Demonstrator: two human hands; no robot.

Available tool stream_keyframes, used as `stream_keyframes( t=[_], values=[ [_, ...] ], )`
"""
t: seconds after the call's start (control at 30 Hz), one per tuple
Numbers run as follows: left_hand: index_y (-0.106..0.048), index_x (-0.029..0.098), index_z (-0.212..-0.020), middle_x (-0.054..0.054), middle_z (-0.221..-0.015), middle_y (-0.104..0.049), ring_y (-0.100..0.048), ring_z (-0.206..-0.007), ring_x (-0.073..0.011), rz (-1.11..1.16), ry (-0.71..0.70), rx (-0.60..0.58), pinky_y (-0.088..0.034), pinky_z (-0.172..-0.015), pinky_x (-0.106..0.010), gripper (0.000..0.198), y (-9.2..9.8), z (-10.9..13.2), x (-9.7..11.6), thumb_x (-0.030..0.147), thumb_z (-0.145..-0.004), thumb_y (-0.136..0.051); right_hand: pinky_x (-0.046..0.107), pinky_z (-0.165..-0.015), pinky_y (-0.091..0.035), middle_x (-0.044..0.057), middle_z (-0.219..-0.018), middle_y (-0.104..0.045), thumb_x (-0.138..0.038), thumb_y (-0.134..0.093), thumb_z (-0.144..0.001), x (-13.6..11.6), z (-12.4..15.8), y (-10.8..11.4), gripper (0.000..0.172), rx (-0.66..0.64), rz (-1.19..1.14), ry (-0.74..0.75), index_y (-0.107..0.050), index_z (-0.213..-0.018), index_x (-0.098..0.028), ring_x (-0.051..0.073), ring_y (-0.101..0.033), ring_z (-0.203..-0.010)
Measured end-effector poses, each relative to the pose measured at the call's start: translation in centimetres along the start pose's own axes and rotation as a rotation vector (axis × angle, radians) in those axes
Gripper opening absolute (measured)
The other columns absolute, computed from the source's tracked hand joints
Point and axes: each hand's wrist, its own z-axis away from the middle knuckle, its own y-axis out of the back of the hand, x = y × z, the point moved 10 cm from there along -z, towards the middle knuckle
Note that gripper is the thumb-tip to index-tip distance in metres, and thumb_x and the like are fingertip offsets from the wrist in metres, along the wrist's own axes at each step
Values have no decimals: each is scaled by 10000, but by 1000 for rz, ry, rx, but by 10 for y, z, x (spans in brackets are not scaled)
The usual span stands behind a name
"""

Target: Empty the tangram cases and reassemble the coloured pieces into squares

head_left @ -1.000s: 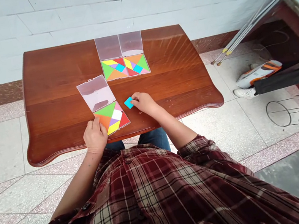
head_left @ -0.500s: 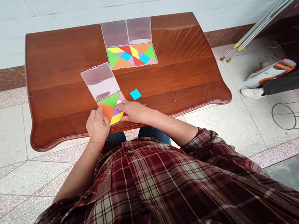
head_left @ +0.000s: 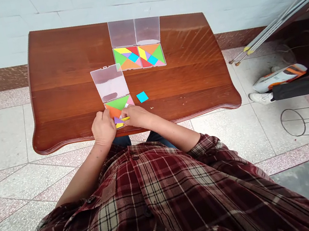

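Note:
My left hand [head_left: 103, 128] grips the near left corner of an open clear plastic case holding a tangram set [head_left: 117, 103]. My right hand [head_left: 136, 116] reaches in from the right, its fingertips pinching a yellow tangram piece [head_left: 125, 118] that appears tilted on edge. A purple triangle [head_left: 118, 120] lies beside it, and both hands hide part of the set. A blue square tangram piece [head_left: 142, 97] lies on the table, just right of the case and apart from my hands. The case's clear lid [head_left: 110, 83] lies open beyond the set.
The wooden table [head_left: 187, 66] carries a second open case with two filled trays [head_left: 140, 57] and clear lids [head_left: 135, 31] at the far side. On the floor at right are a person's leg [head_left: 302, 88], a white-and-orange object [head_left: 279, 78], metal rods [head_left: 279, 24] and a wire ring [head_left: 293, 122].
My right hand has drawn back slightly with the yellow piece tilted in its fingers, exposing the purple triangle. The whole view has shifted slightly. The blue square has not moved on the table.

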Motion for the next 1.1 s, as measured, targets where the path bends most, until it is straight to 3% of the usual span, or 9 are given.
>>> stream_keyframes(
  t=[0.27,0.43,0.53,0.6,0.7,0.77,0.9,0.97,1.1],
  values=[
    [-637,155,-1203,-118,-973,-625,-582,-806,-212,12,2,49,-408,-676,-312,391,4,0,0,197,-887,-411,244,-682,-377,-4,-796,-654,-167,-612,-783,19,-5,17,17,87,-258,59,-618,-768,-170,125,-560,-746],
    [-622,143,-1226,-143,-1001,-611,-598,-841,-230,59,9,17,-425,-705,-333,401,0,1,-3,208,-901,-397,260,-693,-421,-8,-752,-618,-205,-559,-809,80,8,50,67,297,-459,-19,-608,-799,-162,122,-541,-688],
    [-616,149,-1233,-139,-1005,-608,-596,-846,-228,68,16,23,-431,-715,-335,404,-1,1,-5,213,-903,-393,304,-746,-448,33,-805,-644,-200,-528,-843,117,22,66,125,404,-337,-157,-639,-874,-154,160,-574,-742],
    [-618,159,-1231,-130,-1001,-608,-591,-838,-221,67,14,37,-432,-711,-330,402,-1,1,-6,218,-902,-395,339,-812,-455,97,-960,-663,-174,-540,-845,125,31,74,166,467,-193,-242,-657,-958,-139,203,-603,-858],
    [-630,158,-1219,-124,-992,-611,-590,-828,-216,52,11,41,-426,-699,-322,400,-1,2,-5,218,-900,-397,372,-863,-459,156,-1169,-618,-159,-532,-871,105,37,76,263,515,-51,-259,-644,-1108,-135,249,-608,-987],
    [-635,147,-1222,-129,-998,-614,-594,-828,-220,30,8,39,-420,-690,-321,408,0,2,-4,214,-900,-393,359,-869,-462,138,-1200,-608,-153,-508,-896,66,27,66,281,457,-20,-109,-634,-1147,-159,249,-603,-1032],
    [-637,141,-1227,-125,-986,-616,-587,-815,-217,21,11,52,-409,-681,-318,408,4,2,-3,219,-902,-404,298,-810,-450,82,-1235,-599,-134,-565,-887,-16,1,27,306,195,70,270,-620,-1181,-200,214,-594,-1044],
    [-639,146,-1220,-116,-973,-619,-580,-812,-209,25,4,56,-406,-681,-310,401,4,2,-3,216,-902,-405,281,-747,-428,78,-1223,-601,-126,-593,-875,-31,-12,16,317,118,138,304,-616,-1183,-199,195,-598,-986],
    [-631,151,-1235,-118,-994,-625,-577,-817,-207,33,-1,43,-399,-678,-308,408,0,1,-4,207,-897,-410,268,-697,-371,63,-1097,-633,-107,-612,-854,-28,-26,12,220,52,194,260,-646,-1058,-181,167,-580,-897]
  ],
)
